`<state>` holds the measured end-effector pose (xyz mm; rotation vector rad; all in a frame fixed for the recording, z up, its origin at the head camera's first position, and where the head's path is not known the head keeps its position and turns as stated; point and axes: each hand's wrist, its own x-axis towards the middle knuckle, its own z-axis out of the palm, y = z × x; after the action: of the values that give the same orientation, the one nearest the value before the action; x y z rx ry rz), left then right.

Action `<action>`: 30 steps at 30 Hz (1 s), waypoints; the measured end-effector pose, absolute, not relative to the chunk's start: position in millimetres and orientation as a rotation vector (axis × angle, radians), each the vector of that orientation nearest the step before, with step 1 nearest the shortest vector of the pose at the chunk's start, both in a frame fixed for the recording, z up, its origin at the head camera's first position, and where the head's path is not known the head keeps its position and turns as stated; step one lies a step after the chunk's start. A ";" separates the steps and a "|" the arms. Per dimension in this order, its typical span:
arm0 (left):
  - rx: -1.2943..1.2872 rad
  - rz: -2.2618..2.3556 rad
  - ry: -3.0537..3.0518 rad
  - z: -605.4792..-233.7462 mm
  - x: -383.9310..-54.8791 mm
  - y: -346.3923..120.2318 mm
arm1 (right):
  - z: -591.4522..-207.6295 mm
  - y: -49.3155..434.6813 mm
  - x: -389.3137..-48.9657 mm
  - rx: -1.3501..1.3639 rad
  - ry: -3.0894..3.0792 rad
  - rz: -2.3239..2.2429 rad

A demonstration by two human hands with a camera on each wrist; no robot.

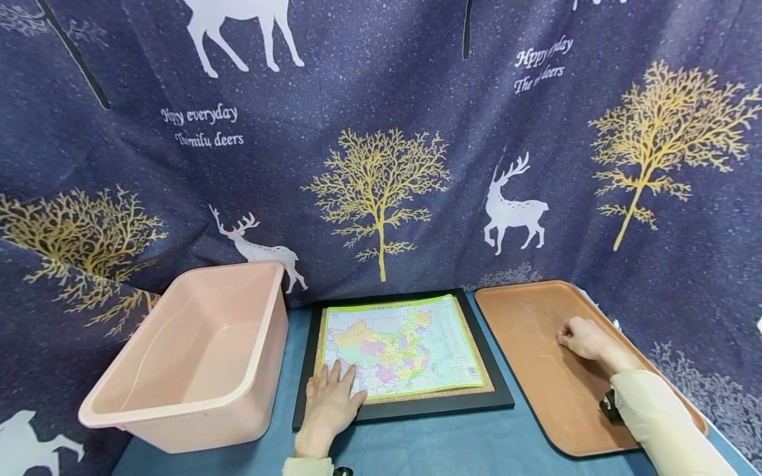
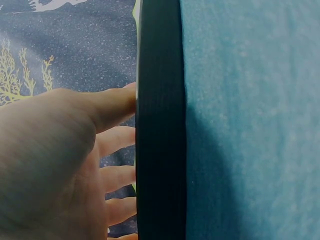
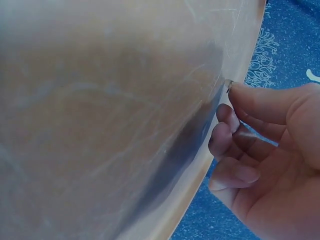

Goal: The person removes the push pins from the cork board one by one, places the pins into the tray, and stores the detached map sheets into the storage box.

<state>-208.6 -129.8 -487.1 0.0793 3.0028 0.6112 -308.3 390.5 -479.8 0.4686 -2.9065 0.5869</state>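
Observation:
A map of China (image 1: 387,350) with a green border lies on a cork board with a black frame (image 1: 440,411). My left hand (image 1: 330,403) rests with spread fingers on the map's lower left corner. In the left wrist view, the black frame edge (image 2: 161,125) hides those fingertips (image 2: 120,175). Over the brown tray (image 1: 530,370), my right hand (image 1: 586,338) has its fingers bent toward the thumb. A tiny pale spot (image 3: 228,84) shows at that thumb's tip in the right wrist view; whether it is a nail or a small object, I cannot tell.
A deep pink plastic basin (image 1: 256,377) stands left of the board. Blue cloth (image 1: 452,449) covers the table. Behind hangs a dark blue curtain (image 1: 417,86) with deer and golden trees, close to the far edges of the board and tray.

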 end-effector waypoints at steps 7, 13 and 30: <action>0.086 0.620 2.999 -487.0 -208.9 -129.6 | -476.9 389.4 -307.3 0.417 -2.967 0.530; 0.083 0.627 2.992 -485.5 -208.1 -129.4 | -473.1 389.1 -303.6 0.434 -2.964 0.545; 0.076 0.596 2.995 -485.7 -209.9 -129.5 | -455.0 358.2 -283.3 0.432 -2.860 0.702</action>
<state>-209.9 -129.5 -485.7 0.0756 2.9949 0.5963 -283.3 358.2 -455.0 0.4321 -2.8603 0.7025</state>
